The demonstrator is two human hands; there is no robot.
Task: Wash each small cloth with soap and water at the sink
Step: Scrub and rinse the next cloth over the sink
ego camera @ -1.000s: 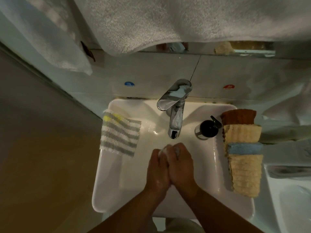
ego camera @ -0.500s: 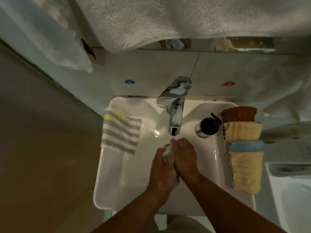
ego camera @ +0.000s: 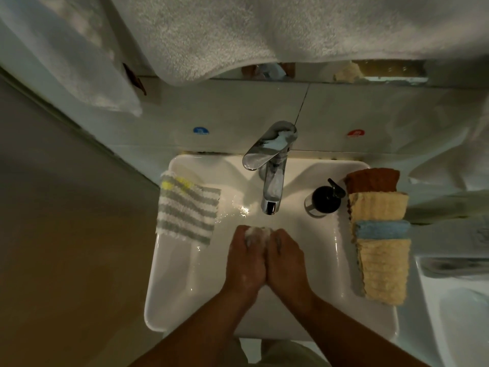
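Over the white sink [ego camera: 174,287], my left hand [ego camera: 244,258] and my right hand [ego camera: 285,258] press together, side by side, just below the chrome tap [ego camera: 270,170]. Both grip a small soapy white cloth [ego camera: 256,234], bunched between the fingers; only its foamy top shows. A grey-and-white striped cloth [ego camera: 186,210] with yellow marks lies over the sink's left rim. On the right rim sits a row of folded cloths: a brown cloth [ego camera: 371,180], a yellow cloth [ego camera: 378,206], a blue cloth [ego camera: 382,229] and a longer yellow cloth [ego camera: 383,271]. A black soap pump [ego camera: 324,200] stands beside them.
A large white towel [ego camera: 238,35] hangs overhead, above the tiled wall with a blue sticker [ego camera: 200,130] and a red sticker [ego camera: 355,133]. Another white towel [ego camera: 66,54] hangs at the left. A second basin [ego camera: 460,313] adjoins on the right.
My hands have kept rubbing the cloth: half a second ago the left sat lower than the right, now they are level and closed together under the tap.
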